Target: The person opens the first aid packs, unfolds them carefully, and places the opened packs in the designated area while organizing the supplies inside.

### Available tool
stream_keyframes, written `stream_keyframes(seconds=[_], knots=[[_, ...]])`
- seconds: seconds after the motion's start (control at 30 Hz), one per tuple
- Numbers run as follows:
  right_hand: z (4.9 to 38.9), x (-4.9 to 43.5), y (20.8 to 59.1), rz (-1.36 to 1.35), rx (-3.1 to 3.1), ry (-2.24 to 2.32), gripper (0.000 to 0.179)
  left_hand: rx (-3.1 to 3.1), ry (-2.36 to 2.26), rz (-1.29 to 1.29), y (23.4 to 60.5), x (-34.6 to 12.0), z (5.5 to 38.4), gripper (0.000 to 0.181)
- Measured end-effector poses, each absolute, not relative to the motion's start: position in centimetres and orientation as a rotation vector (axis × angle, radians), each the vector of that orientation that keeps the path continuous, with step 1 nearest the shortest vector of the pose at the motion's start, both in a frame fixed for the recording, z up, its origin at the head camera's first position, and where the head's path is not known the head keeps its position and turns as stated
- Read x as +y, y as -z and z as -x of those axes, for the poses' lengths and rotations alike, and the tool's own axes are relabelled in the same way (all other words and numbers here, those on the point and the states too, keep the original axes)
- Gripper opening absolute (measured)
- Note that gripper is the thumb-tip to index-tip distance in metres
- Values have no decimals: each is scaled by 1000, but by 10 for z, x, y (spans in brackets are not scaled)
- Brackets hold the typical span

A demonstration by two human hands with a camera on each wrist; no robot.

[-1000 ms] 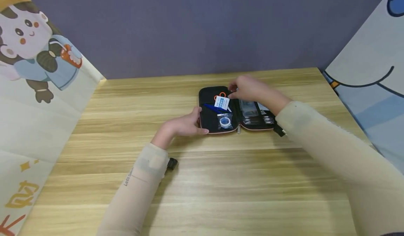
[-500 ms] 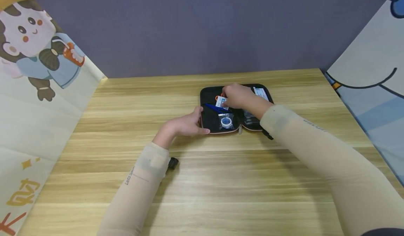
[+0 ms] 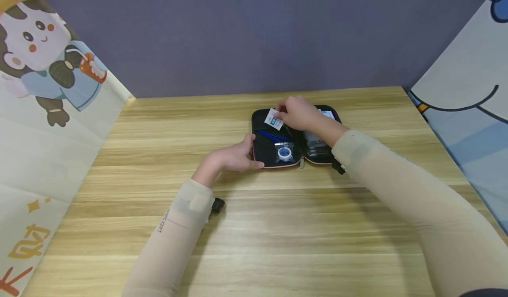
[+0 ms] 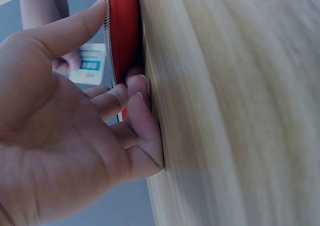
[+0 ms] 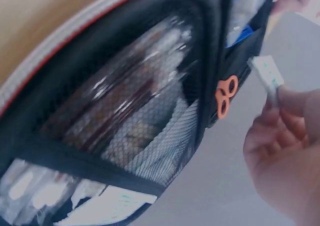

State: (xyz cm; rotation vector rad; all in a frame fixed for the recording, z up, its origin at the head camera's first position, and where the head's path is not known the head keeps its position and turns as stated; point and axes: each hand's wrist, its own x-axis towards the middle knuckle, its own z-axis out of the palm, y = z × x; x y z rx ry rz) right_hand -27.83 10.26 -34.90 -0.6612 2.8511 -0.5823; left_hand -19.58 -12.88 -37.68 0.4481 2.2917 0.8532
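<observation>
A black zip-up case [image 3: 259, 158] lies open on the wooden table, its outer shell red in the left wrist view. My left hand [image 3: 234, 156] holds its left edge, thumb at the zipper and fingers at the red side. Between thumb and fingers my right hand [image 3: 299, 114] pinches a small white sachet [image 3: 274, 119] with blue-green print, raised over the case's left half. Blue tweezers [image 3: 270, 135] and a bagged white tape roll [image 3: 284, 154] sit in that half. Orange-handled scissors [image 5: 227, 94] show in a pocket in the right wrist view.
The case's right half has a mesh pocket [image 5: 140, 121] with clear packets behind it and a white printed packet [image 5: 112, 206] below. A grey-blue wall [image 3: 254, 36] stands behind the table [image 3: 254, 226]. Cartoon panels flank both sides.
My right hand moved left from the case's middle to the sachet, took hold of it and lifted it up and left off the scissors. The left hand stayed at the case's edge.
</observation>
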Motion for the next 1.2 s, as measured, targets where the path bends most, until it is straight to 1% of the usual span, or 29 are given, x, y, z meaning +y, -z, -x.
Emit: stream_keyframes(seconds=[0.13,0.27,0.43,0.57,0.67,0.83,0.97,1.2], knots=[[273,100,352,765,2756,653,21,2283,-859,-447,376,-129,196,107],[266,100,356,888,2764,490,19,2282,-855,-442,377,-129,196,108],[264,105,356,1084,2942,263,17,2284,-854,-446,377,-128,196,108],[265,110,355,1171,3043,200,19,2287,-863,-458,378,-127,197,108],[267,111,355,1112,3020,335,22,2287,-872,-463,378,-126,197,108],[270,108,358,905,2827,617,23,2286,-855,-446,377,-126,197,107],[275,105,365,817,2692,637,22,2281,-853,-425,377,-126,197,107],[280,98,373,768,2658,598,23,2281,-872,-426,378,-125,198,107]])
